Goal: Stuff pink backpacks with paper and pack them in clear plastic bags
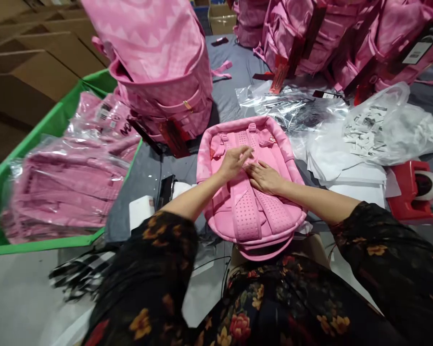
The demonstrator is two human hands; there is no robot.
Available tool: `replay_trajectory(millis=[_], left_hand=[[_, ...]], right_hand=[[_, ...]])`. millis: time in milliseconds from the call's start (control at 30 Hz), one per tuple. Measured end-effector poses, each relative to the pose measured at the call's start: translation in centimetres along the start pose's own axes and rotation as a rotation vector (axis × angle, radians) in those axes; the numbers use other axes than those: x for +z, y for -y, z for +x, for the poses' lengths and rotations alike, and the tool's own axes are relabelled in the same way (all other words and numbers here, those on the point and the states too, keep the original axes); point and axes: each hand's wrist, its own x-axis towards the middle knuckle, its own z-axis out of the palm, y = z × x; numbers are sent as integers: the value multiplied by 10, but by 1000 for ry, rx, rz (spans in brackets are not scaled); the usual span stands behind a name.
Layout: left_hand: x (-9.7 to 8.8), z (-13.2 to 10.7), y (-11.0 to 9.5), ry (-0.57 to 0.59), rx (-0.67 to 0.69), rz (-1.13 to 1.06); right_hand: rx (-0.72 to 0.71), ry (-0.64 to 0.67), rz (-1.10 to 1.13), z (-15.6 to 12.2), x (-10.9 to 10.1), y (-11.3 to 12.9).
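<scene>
A pink backpack (250, 192) lies back-side up on the grey table in front of me, its perforated shoulder straps (246, 214) running toward me. My left hand (234, 162) rests on the straps near the middle of the pack, fingers bent and pinching at the strap material. My right hand (264, 177) lies just beside it, fingers pressed on the same straps and touching the left fingertips. What, if anything, sits between the fingers is hidden.
A green bin (39, 144) at left holds bagged pink backpacks (68, 187). An upright pink backpack (162, 62) stands behind, more at the back right (328, 38). Clear plastic bags (296, 108), white sheets (346, 168) and a red tape dispenser (414, 190) lie at right. Cardboard boxes (32, 53) stand far left.
</scene>
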Motion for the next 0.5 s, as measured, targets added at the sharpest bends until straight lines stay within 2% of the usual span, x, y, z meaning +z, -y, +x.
replay_trajectory(millis=[67,133,200,267,333,400,467,500], left_hand=[[-5,-43,-36,244,164,-114],[-2,-78,-59,401,344,-45],[12,-97,-63,463,508,79],[35,-105,-51,474,586,158],[57,-107,-34,494,581,187],[73,-108,-22,492,510,215],[76,-107,-19,402,333,242],[74,-106,-20,332,229,250]], right_hand=[[-7,-28,0,2,5,0],[2,-52,10,1,9,2],[18,-86,22,1,13,3],[44,-132,49,2,14,3],[83,-196,110,3,8,5],[80,-282,181,-2,-5,13],[-65,-310,207,-14,-21,29],[-214,-266,194,-23,-28,39]])
